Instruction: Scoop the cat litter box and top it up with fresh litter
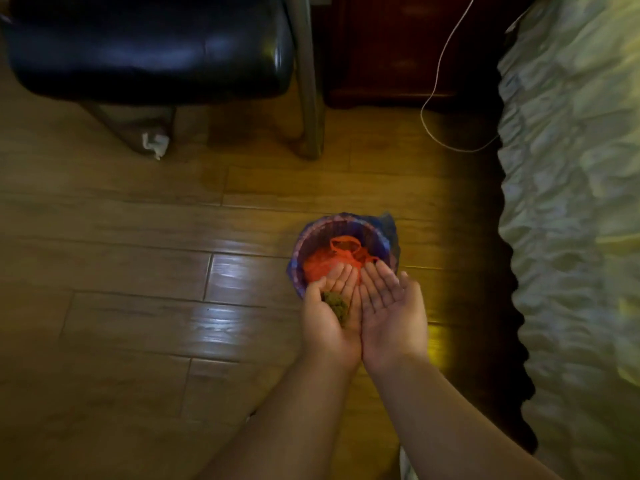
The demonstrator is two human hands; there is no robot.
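Observation:
Both my hands are held palm up, side by side, over the near rim of a small round bin [388, 237] lined with a blue bag. A greenish-brown clump of litter [336, 305] lies in the cupped palm of my left hand [330, 313]. My right hand [391, 306] is flat and holds nothing, its edge touching the left hand. Inside the bin lies a crumpled orange-red plastic bag [329, 259]. No litter box is in view.
A black padded chair [145, 46] with metal legs stands at the top left, a crumpled white tissue [156, 143] by one leg. A dark wooden cabinet [398, 46] is behind, with a white cable [436, 84] hanging. A ruffled bedspread [571, 202] runs along the right. Wooden floor [138, 271] lies to the left.

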